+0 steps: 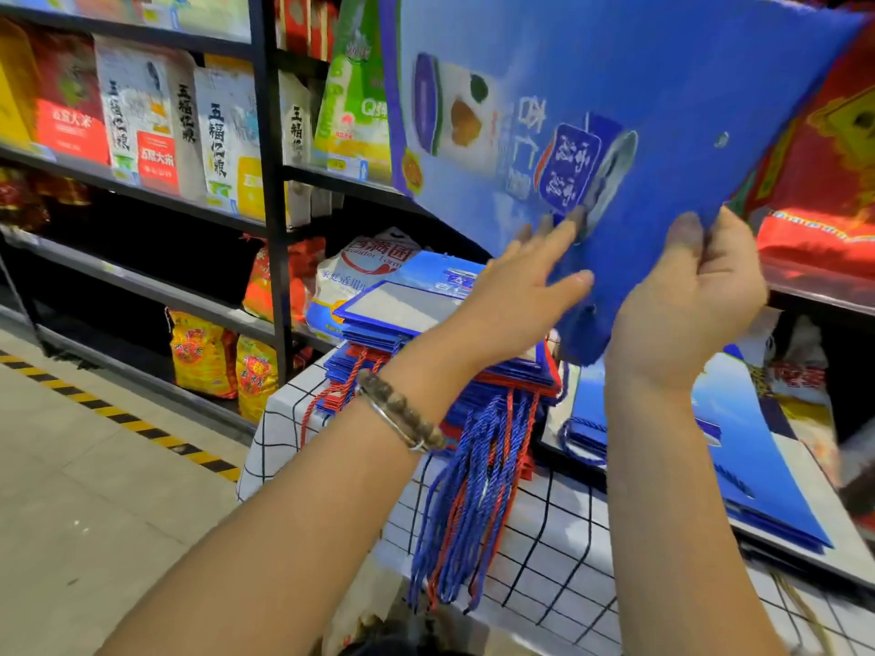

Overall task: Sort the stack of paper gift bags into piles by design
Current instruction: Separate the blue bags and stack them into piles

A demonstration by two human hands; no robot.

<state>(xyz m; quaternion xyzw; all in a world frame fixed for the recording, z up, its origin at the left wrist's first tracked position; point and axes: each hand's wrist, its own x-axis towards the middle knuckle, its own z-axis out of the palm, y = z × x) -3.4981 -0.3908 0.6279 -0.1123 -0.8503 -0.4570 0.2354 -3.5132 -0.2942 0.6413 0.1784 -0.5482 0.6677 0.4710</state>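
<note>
A large blue gift bag (615, 87) with printed pictures and white characters is held up flat in front of the shelves. My right hand (691, 295) pinches its lower edge between thumb and fingers. My left hand (530, 281) lies flat against the bag's face with straight fingers. Below, a stack of blue and red gift bags (426, 333) sits on the checked tablecloth (544, 551), its blue and red cord handles (468, 490) hanging over the front. A second pile of blue bags (757, 466) lies to the right.
Black shelving (272, 172) on the left holds rice sacks and boxes. A white sack (360, 277) stands behind the stack. Red packaging (824, 182) fills the right shelf. A yellow-black striped line (123, 419) runs across the floor at left.
</note>
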